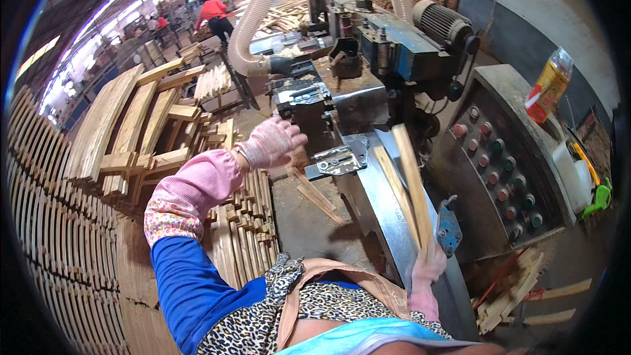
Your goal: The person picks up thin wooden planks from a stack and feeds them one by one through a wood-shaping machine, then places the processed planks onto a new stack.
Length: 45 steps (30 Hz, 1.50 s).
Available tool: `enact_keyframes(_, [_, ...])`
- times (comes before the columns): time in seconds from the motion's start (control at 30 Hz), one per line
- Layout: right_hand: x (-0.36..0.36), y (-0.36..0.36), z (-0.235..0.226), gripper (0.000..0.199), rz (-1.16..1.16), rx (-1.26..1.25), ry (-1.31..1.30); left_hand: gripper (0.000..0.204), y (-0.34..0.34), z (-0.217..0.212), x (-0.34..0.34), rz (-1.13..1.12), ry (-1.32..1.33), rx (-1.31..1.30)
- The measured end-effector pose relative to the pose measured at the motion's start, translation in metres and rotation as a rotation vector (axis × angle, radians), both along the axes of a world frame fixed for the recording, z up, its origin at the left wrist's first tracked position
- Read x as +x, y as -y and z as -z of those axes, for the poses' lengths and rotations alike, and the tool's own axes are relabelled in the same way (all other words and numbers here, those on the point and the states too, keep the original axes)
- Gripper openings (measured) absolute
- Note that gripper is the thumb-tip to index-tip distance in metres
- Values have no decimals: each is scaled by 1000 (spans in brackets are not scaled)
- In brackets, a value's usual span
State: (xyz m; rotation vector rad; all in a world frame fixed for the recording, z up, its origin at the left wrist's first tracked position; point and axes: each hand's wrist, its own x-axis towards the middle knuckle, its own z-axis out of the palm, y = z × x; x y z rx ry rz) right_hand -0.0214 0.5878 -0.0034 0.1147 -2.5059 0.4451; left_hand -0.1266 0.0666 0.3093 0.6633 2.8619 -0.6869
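Note:
My left hand, in a pale knitted glove, hangs in the air left of the machine, its fingers stretched out and nothing in it. In my right hand, low on the right and a little blurred, are the near ends of wooden strips. Two strips show, one beside the other, slanting up and away over the smooth metal machine bed. Their far ends lie close to the machine's metal block. Between my hands a small metal guide bracket sits at the bed's left edge. A blue bracket stands just right of my right hand.
A woodworking machine with a motor and a ribbed hose stands ahead. On the right is a control panel with several buttons, a bottle on top. Stacked wood fills the left. A person in red works farther back.

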Motion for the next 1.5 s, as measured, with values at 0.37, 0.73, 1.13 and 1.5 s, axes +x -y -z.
enact_keyframes(0.37, [-179,137,20,53,15,-110,118,49,204,-155,10,-529,-646,8])
enact_keyframes(0.73, [78,-33,-9,50,137,167,323,63,384,-155,147,-1510,-667,-179])
enact_keyframes(1.13, [-185,122,4,66,-74,89,231,28,255,-166,129,-738,-715,56])
enact_keyframes(1.5, [-132,211,-143,68,-893,-138,-110,41,19,-22,24,506,-268,-131])
